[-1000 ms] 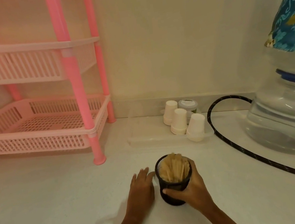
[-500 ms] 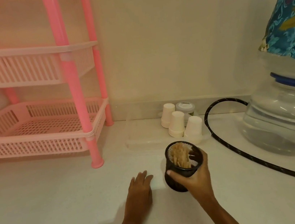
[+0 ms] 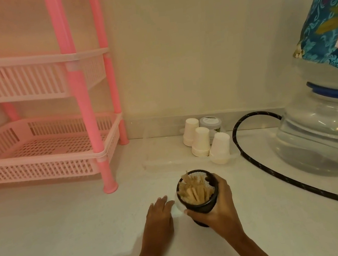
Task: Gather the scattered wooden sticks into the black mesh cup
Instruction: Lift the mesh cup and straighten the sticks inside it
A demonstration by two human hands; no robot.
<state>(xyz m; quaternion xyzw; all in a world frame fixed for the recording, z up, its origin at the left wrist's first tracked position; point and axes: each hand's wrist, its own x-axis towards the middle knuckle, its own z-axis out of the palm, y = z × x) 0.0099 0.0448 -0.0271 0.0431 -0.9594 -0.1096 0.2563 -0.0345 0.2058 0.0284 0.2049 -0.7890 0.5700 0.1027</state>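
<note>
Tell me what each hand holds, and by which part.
The right hand grips the black mesh cup round its side wall, below the rim. The left hand rests flat on the counter, holding nothing.

Pink rack [image 3: 86, 100] left — paper cups [image 3: 207, 142], hose [image 3: 278, 169], water jug [image 3: 324, 127] right.

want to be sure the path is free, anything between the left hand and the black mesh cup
Nothing visible: only bare counter separates the left hand from the black mesh cup, which the right hand grips, wooden sticks inside.
</note>
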